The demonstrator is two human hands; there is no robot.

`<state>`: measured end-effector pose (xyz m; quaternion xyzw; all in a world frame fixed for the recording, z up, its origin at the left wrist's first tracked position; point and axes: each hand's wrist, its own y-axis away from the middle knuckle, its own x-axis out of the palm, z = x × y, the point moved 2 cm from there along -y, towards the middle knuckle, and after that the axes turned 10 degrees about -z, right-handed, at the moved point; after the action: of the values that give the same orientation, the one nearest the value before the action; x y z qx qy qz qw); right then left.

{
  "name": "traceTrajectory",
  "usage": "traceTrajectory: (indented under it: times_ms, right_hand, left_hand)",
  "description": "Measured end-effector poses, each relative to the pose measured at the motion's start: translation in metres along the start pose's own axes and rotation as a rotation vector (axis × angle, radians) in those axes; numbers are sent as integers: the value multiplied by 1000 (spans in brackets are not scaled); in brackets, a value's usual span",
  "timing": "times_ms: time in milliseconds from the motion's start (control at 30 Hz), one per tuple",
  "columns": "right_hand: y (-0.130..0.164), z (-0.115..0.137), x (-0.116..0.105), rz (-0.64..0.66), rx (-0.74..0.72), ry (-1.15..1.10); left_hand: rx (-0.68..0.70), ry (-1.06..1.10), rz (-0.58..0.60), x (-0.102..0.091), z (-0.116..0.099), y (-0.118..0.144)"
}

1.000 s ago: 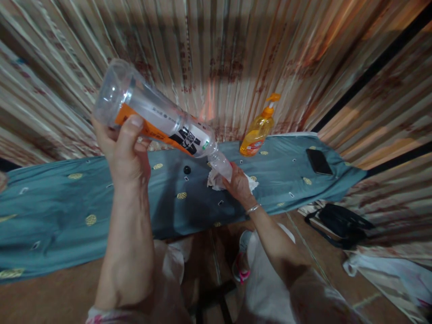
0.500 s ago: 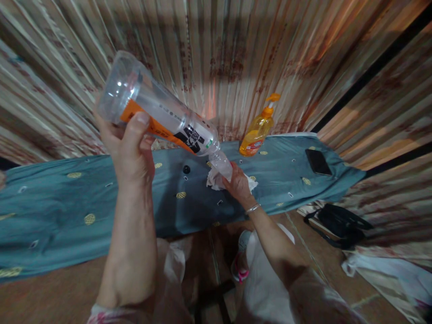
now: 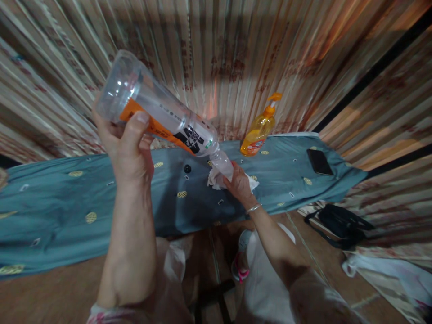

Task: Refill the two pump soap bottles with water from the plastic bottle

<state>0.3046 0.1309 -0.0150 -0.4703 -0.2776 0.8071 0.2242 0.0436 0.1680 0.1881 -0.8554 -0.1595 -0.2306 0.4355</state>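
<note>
My left hand [image 3: 126, 139] is closed round the base end of a large clear plastic bottle [image 3: 162, 108] with an orange and black label. The bottle is tilted, its neck pointing down to the right. At its mouth is a small clear bottle [image 3: 222, 164], which my right hand [image 3: 240, 183] grips; their two openings meet or nearly meet. Whether liquid passes between them I cannot tell. Below the small bottle lies a crumpled white tissue or cloth [image 3: 215, 179], partly hidden by my right hand. A small black cap [image 3: 187, 168] rests on the cloth-covered table to the left.
An orange pump bottle [image 3: 257, 132] stands at the back of the table, whose cover is a blue-green cloth [image 3: 131, 211]. A black phone [image 3: 319, 162] lies to its right. A dark bag [image 3: 340, 222] is on the floor at right. Curtains [image 3: 202, 54] hang behind the table.
Almost nothing differs. Both hands keep the two bottles in the same pose, and the view has shifted very slightly.
</note>
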Motion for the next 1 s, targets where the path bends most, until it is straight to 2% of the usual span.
traceTrajectory:
  times_ms: [233, 733, 1000]
  right_hand:
    - [0, -1, 1, 13, 2, 13]
    - [-1, -1, 0, 50, 51, 24]
    - [0, -4, 2, 10, 25, -15]
  left_hand:
    - [-21, -47, -24, 0, -3, 0]
    - [-55, -83, 5, 0, -1, 0]
    - [-72, -106, -23, -4, 5, 1]
